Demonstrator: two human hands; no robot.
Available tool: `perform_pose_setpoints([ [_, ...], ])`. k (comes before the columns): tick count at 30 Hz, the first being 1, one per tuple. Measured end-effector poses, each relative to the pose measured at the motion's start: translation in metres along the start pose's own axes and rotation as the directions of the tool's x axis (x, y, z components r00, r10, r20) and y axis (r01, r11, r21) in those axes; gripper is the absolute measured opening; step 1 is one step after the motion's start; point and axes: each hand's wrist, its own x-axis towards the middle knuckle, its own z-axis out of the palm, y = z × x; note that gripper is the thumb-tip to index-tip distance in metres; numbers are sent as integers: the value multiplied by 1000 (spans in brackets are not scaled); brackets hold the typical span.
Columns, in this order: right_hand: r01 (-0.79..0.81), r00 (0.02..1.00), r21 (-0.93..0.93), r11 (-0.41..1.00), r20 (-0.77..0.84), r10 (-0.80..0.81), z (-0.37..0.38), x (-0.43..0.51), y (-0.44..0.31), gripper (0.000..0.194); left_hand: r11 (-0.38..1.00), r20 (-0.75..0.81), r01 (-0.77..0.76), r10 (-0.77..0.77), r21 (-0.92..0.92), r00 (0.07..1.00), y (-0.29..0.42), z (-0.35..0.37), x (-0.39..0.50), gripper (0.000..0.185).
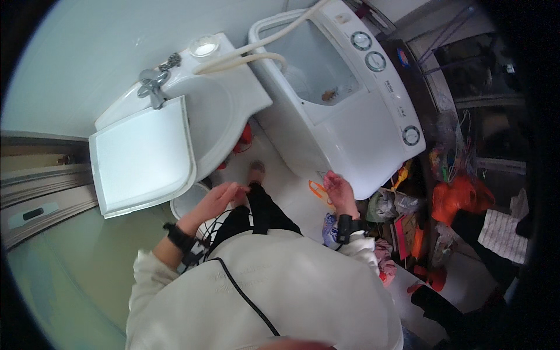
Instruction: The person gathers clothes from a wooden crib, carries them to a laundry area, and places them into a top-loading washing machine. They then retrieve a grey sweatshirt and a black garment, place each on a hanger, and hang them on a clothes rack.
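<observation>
My left hand (218, 199) hangs above the floor just right of the white lid or tray (146, 153) that lies over part of the washbasin (218, 113). Its fingers are loosely bent, and nothing shows in them. Near the lower front corner of a twin-tub washing machine (302, 135), my right hand (339, 188) has curled fingers. An orange loop (318, 191) shows beside it; whether the hand touches it is unclear. The machine's wash tub (313, 61) stands uncovered, with a small brown thing (329, 94) inside. Both wrists wear black straps with devices.
A chrome faucet (153, 87) rises behind the basin. A pale hose (262, 41) runs across the basin corner and machine. Plastic bags (383, 205), a red bag (459, 197) and other goods crowd the right side. A white bucket (190, 201) stands below the basin; a sliding door (48, 205) is left.
</observation>
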Motion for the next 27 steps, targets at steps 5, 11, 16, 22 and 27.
perform_pose_setpoints([
  [5, 228, 955, -325, 918, -109, -276, -85, 4, 22, 20, 836, 94, -278, 266, 473, 959, 24, 48, 125, 46],
  [11, 310, 878, -244, 919, -298, -375, -135, -32, -8, 14, 557, -14, -307, 498, 771, 867, 35, 96, 246, 62],
  [16, 191, 913, 262, 946, -402, -73, -118, -52, -30, 16, 522, -42, -156, 347, 838, 937, 18, 123, 270, 63],
  [22, 206, 921, 270, 941, -377, -93, -78, -84, -56, 31, 804, 73, -289, 295, 520, 953, 63, 116, 261, 53],
  [27, 168, 967, 276, 946, 139, -212, -43, -136, -108, 37, 966, 436, -3, 119, -257, 892, 134, 124, 225, 35],
])
